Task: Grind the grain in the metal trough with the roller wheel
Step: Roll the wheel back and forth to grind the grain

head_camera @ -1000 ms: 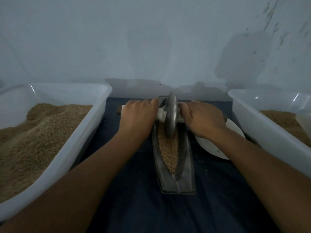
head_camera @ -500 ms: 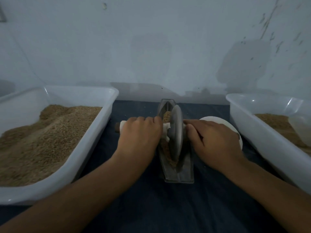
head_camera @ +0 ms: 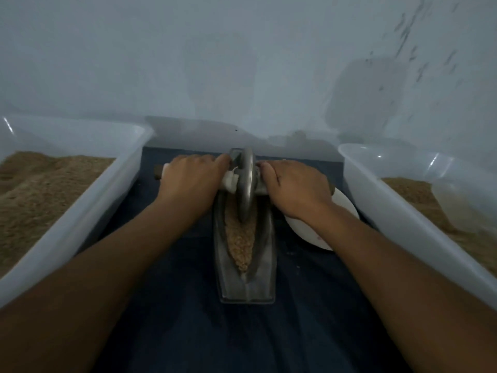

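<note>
The metal trough (head_camera: 246,265) lies lengthwise on the dark blue cloth (head_camera: 309,332), its narrow boat-shaped channel holding a strip of tan grain (head_camera: 240,242) that tapers to a point toward the near end. The near end of the trough is bare metal. To the left stands a big white plastic tub (head_camera: 88,211) heaped with the same tan grain, piled up toward its left side. To the right stands a matching tub (head_camera: 403,219) with a lower layer of grain and what looks like a clear plastic scoop (head_camera: 462,203) resting in it, though the light is too dim to be sure. A white plate (head_camera: 322,232) lies on the cloth between the trough and the right tub, partly under the right wrist.

The trough has a strip of open cloth on either side; the left tub's wall slants close along the left forearm, and the plate fills most of the gap on the right. The far end of the trough sits close to the pale wall (head_camera: 242,63).

The roller wheel (head_camera: 246,187) stands upright in the channel at the far end, its rim down in the grain. The left hand (head_camera: 192,181) is wrapped over the white-covered handle on its side, knuckles up. The right hand (head_camera: 293,188) is curled round the handle on the other side, thumb near the wheel. Both forearms reach straight forward, almost parallel.
</note>
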Demonstrator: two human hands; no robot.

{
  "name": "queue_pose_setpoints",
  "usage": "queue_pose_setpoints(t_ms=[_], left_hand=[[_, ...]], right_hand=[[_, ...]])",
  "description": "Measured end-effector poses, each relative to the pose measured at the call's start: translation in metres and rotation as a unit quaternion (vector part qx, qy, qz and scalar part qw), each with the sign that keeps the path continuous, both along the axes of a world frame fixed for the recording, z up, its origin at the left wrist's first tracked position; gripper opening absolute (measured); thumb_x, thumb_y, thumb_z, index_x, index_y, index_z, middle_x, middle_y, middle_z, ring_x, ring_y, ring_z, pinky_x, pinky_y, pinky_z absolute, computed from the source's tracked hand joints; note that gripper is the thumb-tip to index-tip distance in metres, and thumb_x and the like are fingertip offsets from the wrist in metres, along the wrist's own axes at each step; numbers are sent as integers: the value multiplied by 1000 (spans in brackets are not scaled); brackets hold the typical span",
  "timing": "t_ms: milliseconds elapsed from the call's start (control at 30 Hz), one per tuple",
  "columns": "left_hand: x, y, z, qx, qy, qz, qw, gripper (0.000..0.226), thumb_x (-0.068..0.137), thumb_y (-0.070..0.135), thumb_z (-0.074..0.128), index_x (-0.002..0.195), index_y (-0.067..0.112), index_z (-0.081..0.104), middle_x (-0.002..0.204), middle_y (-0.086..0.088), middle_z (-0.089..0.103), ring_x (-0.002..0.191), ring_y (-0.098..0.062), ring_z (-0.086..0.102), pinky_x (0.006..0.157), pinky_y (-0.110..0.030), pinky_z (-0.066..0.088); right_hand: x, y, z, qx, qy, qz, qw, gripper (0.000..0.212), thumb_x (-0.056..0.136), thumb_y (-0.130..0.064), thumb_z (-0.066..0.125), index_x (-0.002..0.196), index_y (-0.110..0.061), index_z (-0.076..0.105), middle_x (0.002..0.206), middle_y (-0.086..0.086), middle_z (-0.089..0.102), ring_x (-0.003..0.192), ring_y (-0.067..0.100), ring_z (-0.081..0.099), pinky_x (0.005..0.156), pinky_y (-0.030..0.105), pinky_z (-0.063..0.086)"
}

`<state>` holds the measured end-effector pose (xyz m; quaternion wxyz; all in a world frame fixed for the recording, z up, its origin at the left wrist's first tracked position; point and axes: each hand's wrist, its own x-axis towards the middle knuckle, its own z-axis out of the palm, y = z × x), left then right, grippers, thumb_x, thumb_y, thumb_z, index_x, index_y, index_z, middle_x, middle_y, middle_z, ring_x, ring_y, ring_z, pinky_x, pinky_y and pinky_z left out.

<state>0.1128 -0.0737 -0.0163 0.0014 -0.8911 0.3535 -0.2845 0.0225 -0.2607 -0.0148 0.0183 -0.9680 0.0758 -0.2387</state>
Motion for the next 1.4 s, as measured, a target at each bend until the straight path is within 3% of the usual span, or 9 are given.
queue_pose_setpoints(t_ms=[100, 267, 333, 400, 600, 733, 867, 1133, 1400], left_hand=[[15, -6, -1, -21, 38, -9, 999, 48, 90, 27, 65, 135, 25, 46, 122, -4, 62, 110, -29, 61, 86, -41, 45], [24, -13, -5, -44, 6, 15, 999, 59, 88, 36, 67, 141, 28, 42, 140, -4, 52, 129, -27, 47, 107, -40, 32], [20, -14, -3, -34, 5, 13, 999, 59, 87, 32, 69, 139, 26, 42, 135, -5, 56, 123, -27, 53, 101, -39, 38], [14, -13, -1, -17, -9, 17, 1000, 50, 87, 25, 69, 130, 23, 46, 118, -3, 64, 104, -26, 64, 78, -36, 42], [-12, 3, 0, 35, -19, 51, 998, 24, 92, 22, 61, 114, 22, 51, 94, 3, 66, 81, -21, 66, 50, -29, 23], [-36, 20, 1, 34, 36, 54, 997, 24, 92, 22, 62, 112, 20, 48, 100, -1, 65, 89, -28, 66, 67, -40, 53], [-64, 34, 7, 51, 14, 39, 998, 25, 91, 24, 62, 110, 22, 47, 101, 2, 65, 89, -23, 65, 61, -35, 42], [-66, 35, 4, 48, -28, 30, 998, 21, 90, 20, 61, 101, 23, 44, 94, 5, 63, 82, -17, 64, 58, -31, 28], [-19, 7, 1, 38, -20, 18, 999, 19, 94, 19, 56, 112, 18, 52, 108, 0, 65, 94, -22, 65, 64, -31, 32]], right_hand=[[18, -9, 8, -18, 2, 7, 1000, 44, 106, -41, 25, 119, -31, 66, 108, 0, 69, 99, 26, 60, 69, 34, 36], [30, -12, 14, -20, 2, 3, 1000, 42, 106, -40, 29, 133, -35, 61, 117, 1, 69, 107, 27, 59, 73, 35, 38], [26, -13, 12, -4, 3, 4, 1000, 41, 107, -38, 28, 114, -31, 67, 100, 2, 69, 94, 27, 61, 65, 34, 41], [19, -12, 7, -4, 16, 1, 1000, 41, 107, -35, 26, 98, -26, 64, 88, 2, 65, 88, 27, 61, 60, 35, 40], [-9, 2, -4, 9, 30, -8, 999, 55, 106, -43, 15, 101, -28, 68, 98, 0, 69, 124, 18, 56, 65, 32, 34], [-34, 18, -1, -9, -22, 13, 1000, 52, 107, -41, 23, 97, -26, 71, 86, -3, 67, 95, 18, 64, 66, 30, 28], [-62, 33, -2, 23, -59, 38, 997, 45, 106, -36, 28, 101, -26, 72, 91, -6, 71, 85, 15, 64, 71, 32, 46], [-73, 36, -8, 16, -109, 37, 993, 50, 103, -42, 27, 99, -25, 74, 81, -8, 71, 71, 14, 64, 59, 29, 47], [-19, 11, -3, -5, -30, 3, 1000, 67, 99, -49, 7, 95, -25, 69, 90, -1, 68, 88, 21, 62, 78, 39, 51]])
